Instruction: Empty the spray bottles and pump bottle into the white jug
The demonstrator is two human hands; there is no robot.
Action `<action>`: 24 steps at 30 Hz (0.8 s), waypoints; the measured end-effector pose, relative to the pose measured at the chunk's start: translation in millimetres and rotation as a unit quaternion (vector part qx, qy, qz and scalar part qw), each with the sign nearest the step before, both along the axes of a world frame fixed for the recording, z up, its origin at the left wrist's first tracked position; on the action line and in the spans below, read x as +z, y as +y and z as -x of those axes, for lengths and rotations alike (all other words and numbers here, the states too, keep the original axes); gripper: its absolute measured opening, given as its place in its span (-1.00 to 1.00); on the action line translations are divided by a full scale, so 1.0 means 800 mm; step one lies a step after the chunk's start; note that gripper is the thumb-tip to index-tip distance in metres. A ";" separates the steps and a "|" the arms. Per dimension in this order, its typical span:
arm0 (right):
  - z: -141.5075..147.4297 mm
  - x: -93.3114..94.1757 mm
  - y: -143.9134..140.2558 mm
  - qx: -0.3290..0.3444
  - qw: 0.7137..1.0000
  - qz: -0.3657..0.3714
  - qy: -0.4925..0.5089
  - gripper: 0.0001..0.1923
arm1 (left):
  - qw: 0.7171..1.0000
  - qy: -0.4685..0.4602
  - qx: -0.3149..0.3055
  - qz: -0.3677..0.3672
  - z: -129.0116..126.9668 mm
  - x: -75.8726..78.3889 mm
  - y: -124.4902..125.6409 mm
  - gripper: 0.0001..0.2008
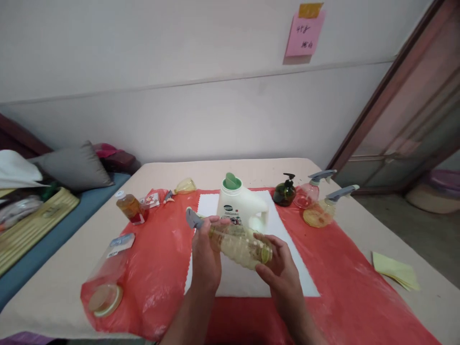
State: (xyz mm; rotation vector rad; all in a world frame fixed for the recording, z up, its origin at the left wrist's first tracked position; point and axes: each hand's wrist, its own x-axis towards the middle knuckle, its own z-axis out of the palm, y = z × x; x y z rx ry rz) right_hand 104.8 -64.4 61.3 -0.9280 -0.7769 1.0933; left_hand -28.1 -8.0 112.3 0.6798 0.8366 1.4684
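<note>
Both of my hands hold a see-through yellowish spray bottle (237, 245) on its side above the white mat (247, 283). Its grey trigger head points to the left. My left hand (207, 258) is closed round the neck end, just below the trigger. At the other end, the fingers of my right hand (282, 268) grip the base. Right behind the bottle stands a cream-coloured jug (247, 203) with a handle on its right side and a green piece in its open mouth. The spray bottle hides the lower part of the jug.
A red plastic sheet (158, 268) covers much of the table. Left are a clear jar (108, 273), an amber bottle (130, 207) and a yellowish bottle (185, 186) lying down. Right are a dark green pump bottle (284, 192), two spray bottles (319, 213) and yellow paper (393, 270).
</note>
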 end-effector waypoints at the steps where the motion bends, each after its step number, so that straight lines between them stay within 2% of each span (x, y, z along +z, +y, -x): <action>1: 0.000 0.002 -0.002 -0.005 1.000 -0.010 -0.008 -0.39 | 1.000 -0.006 -0.003 0.003 0.000 0.000 0.000 -0.70; 5: 0.002 0.007 -0.006 -0.011 1.000 -0.019 -0.020 -0.39 | 0.999 -0.016 -0.024 0.024 0.002 -0.001 0.005 -0.70; 8: 0.009 0.004 -0.005 0.030 0.998 0.057 -0.015 -0.57 | 1.000 0.012 -0.019 0.015 0.003 -0.003 0.006 -0.71; 9: 0.011 0.002 -0.005 0.053 0.994 0.097 -0.005 -0.56 | 0.999 0.026 -0.016 0.012 0.003 -0.004 0.006 -0.71; 11: 0.016 -0.002 -0.003 0.103 0.980 0.170 0.020 -0.46 | 0.998 0.057 -0.005 0.010 0.004 -0.003 0.004 -0.71; 13: 0.018 -0.001 -0.003 0.129 0.971 0.200 0.033 -0.38 | 0.996 0.091 0.009 0.016 0.005 0.000 0.001 -0.69; 17: 0.020 0.008 -0.005 0.098 0.987 0.125 0.036 -0.24 | 0.991 0.124 0.037 0.041 0.008 0.010 0.000 -0.68; 19: 0.021 0.009 -0.007 0.113 0.986 0.108 0.051 -0.15 | 0.991 0.117 0.037 0.050 0.009 0.012 0.001 -0.68; 22: 0.024 0.004 -0.007 0.179 0.961 0.188 0.096 -0.25 | 0.994 0.097 0.011 0.057 0.010 0.010 0.002 -0.70; 24: 0.025 0.001 -0.005 0.198 0.947 0.220 0.124 -0.17 | 0.994 0.090 0.007 0.062 0.012 0.006 0.003 -0.72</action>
